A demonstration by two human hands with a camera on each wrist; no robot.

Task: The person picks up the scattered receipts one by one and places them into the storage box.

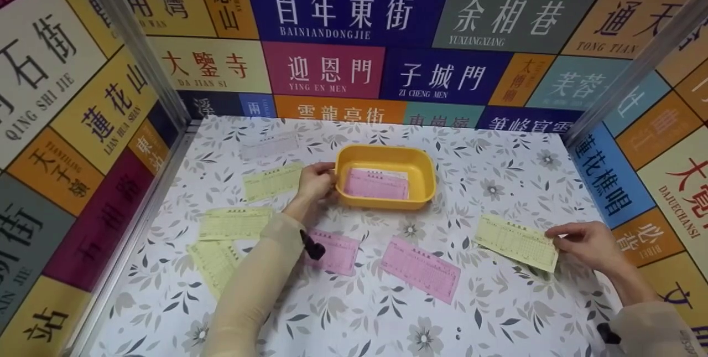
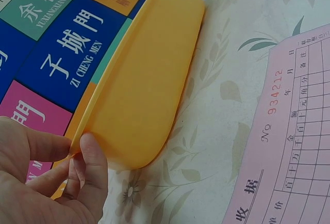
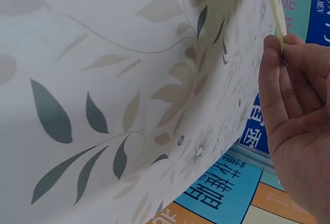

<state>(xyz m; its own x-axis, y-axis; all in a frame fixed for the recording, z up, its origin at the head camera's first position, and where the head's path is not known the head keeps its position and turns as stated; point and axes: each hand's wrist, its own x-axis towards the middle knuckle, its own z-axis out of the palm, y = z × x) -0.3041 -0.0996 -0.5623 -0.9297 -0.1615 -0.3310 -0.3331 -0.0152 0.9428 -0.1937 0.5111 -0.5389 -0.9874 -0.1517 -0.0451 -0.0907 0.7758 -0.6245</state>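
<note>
Fingers of the right hand (image 1: 591, 245) pinch one end of a pale yellow slip (image 1: 513, 242), at the right side of the head view. They come together on the paper near its top right corner. So the slip sticks out to the left of the hand. Its long way runs from the left, down a little, to the right. The held end looks lifted off the table (image 1: 498, 315), but I can't tell if the far end touches.

A yellow box (image 1: 381, 202) sits near the middle of the frame, up and to the left of the slip. Its long way runs almost straight across, so the slip is tipped a bit next to it. The left hand (image 1: 316, 182) is the near one to the box: it pinches the rim at the left end. The right hand is well apart from the box. At least one pink slip (image 1: 376, 185) lies inside.

Another pink paper (image 1: 421, 269) lies on the table, below the box and left of the held slip. For any move of the held slip to the box, the way that counts seems to be up and left, above this pink paper.
</note>
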